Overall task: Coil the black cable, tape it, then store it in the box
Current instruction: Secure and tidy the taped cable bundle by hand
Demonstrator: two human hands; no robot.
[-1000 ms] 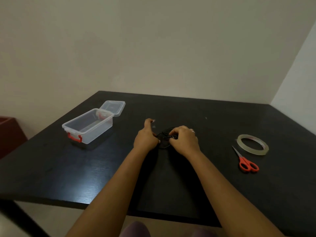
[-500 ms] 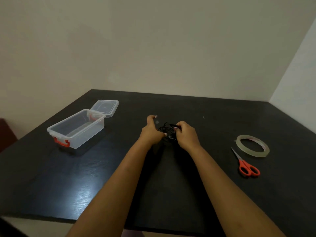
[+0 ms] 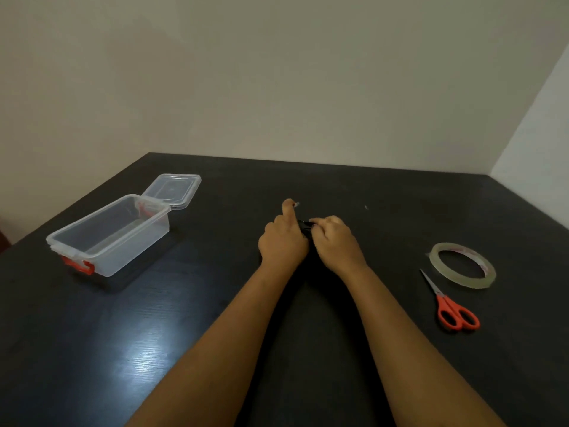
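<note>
Both hands meet at the middle of the black tabletop (image 3: 184,334). The left hand (image 3: 283,240) is curled into a loose fist with its thumb (image 3: 288,207) sticking up. The right hand (image 3: 335,241) has its fingers (image 3: 320,221) bent inward, pinching the black cable (image 3: 304,223). Only a short dark piece of the cable shows between the two sets of fingers; the hands hide the rest.

Well to the left of the fingers stands a clear box (image 3: 132,251) with red latches, its lid (image 3: 172,189) lying open behind it. Well to the right of the fingers lies a roll of clear tape (image 3: 462,280); the red print inside its core is too small to read. Orange-handled scissors (image 3: 452,309) lie just beside the roll, on its near side.
</note>
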